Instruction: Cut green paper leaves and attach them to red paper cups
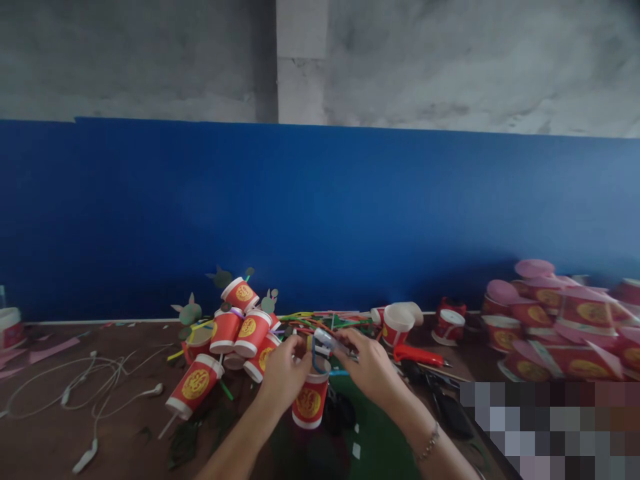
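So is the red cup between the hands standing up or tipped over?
Roughly upright: the red cup shows its open mouth at the top, near the left hand, and its white-edged base at the bottom.

At lower centre, the left hand [287, 367] partly hides the red cup [309, 404]. Pink-topped cups [586, 311], right, appear blurred. Left edge crops another cup [10, 320].

Behind the brown table [40, 447] runs a blue partition [320, 213] — above it, a grey wall [450, 67] with a paler pillar [301, 73].

Right fingers [353, 339] hold clear tube [326, 340] near red cup [309, 404]
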A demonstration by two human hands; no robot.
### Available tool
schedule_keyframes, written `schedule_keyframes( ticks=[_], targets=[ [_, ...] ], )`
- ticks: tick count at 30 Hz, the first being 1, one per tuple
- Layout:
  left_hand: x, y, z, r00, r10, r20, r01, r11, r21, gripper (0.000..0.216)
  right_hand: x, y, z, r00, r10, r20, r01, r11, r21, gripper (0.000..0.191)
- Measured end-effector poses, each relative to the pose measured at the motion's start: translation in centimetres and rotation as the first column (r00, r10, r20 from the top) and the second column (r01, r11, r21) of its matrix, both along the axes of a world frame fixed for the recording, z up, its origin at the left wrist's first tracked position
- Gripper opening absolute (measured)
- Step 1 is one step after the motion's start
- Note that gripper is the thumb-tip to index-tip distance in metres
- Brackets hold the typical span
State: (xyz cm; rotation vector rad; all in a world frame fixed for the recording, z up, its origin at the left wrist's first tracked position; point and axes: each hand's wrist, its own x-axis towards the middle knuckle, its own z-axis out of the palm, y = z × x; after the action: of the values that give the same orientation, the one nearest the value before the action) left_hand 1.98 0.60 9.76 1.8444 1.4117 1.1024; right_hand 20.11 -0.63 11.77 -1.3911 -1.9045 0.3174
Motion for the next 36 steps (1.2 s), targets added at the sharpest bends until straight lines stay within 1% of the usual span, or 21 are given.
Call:
schedule_keyframes(
  ticks=[2,4,7,9,11,13,16,19,21,24,27,31,34,36],
  targets=[
    [0.0,-0.1,0.1,1.000,0.001,-0.015,-0.001,1.000,0.009,0.011,0.0,0.1,-0.1,0.997,0.028,-0.070,-0.027,1.000,0.015,0.025],
    [0.2,-0.3,0.4,0.999,-0.015,-0.051,0.016,1.000,0.026,0.012,-0.4,0.0,-0.1,0.990,0.050,-0.134,-0.048,0.999,0.017,0.023],
    [0.6,-0.9,1.0,0.989,-0.062,-0.131,0.069,0.996,0.050,0.011,-1.1,-0.3,0.0,0.968,0.035,-0.250,-0.057,0.995,-0.082,0.020],
    [0.8,-1.2,1.3,0.980,-0.081,-0.181,0.096,0.992,0.078,0.012,-1.5,-0.3,0.0,0.949,0.038,-0.312,-0.091,0.983,-0.157,0.020],
    [0.9,-1.3,1.4,0.971,-0.079,-0.225,0.105,0.989,0.106,0.014,-1.7,-0.1,-0.4,0.941,0.048,-0.335,-0.119,0.973,-0.196,0.013],
    [0.9,-1.5,1.3,0.963,-0.056,-0.265,0.094,0.987,0.133,0.016,-1.6,0.1,-0.8,0.945,0.034,-0.327,-0.104,0.974,-0.199,0.003],
    [1.0,-1.9,1.2,0.948,0.005,-0.319,0.065,0.976,0.209,0.018,-1.5,0.4,-1.3,0.946,0.001,-0.325,-0.063,0.982,-0.180,0.016],
    [1.3,-2.6,1.3,0.925,0.055,-0.376,0.064,0.953,0.296,0.019,-1.6,0.4,-1.4,0.930,-0.016,-0.367,-0.061,0.979,-0.197,0.020],
    [1.5,-2.9,1.5,0.924,0.069,-0.375,0.058,0.946,0.319,0.020,-1.7,0.3,-1.3,0.911,-0.036,-0.412,-0.060,0.974,-0.217,0.021],
    [1.7,-2.8,1.4,0.950,0.044,-0.309,0.046,0.959,0.279,0.019,-1.8,0.4,-1.3,0.879,-0.060,-0.473,-0.059,0.971,-0.232,0.022],
    [1.6,-2.3,1.0,0.966,0.014,-0.258,0.042,0.976,0.213,0.019,-1.9,0.5,-1.5,0.863,-0.061,-0.501,-0.056,0.975,-0.214,0.024],
    [1.4,-1.8,0.7,0.959,0.015,-0.283,0.032,0.987,0.159,0.019,-2.3,0.6,-1.6,0.869,-0.037,-0.493,-0.075,0.976,-0.205,0.022],
    [1.2,-1.5,0.8,0.950,0.041,-0.310,0.000,0.991,0.131,0.016,-2.5,0.3,-1.1,0.865,-0.018,-0.501,-0.125,0.960,-0.251,0.017],
    [1.0,-1.2,0.9,0.947,0.058,-0.315,-0.022,0.993,0.117,0.013,-2.4,0.1,-0.6,0.848,-0.004,-0.530,-0.169,0.946,-0.278,0.021]
  ],
)
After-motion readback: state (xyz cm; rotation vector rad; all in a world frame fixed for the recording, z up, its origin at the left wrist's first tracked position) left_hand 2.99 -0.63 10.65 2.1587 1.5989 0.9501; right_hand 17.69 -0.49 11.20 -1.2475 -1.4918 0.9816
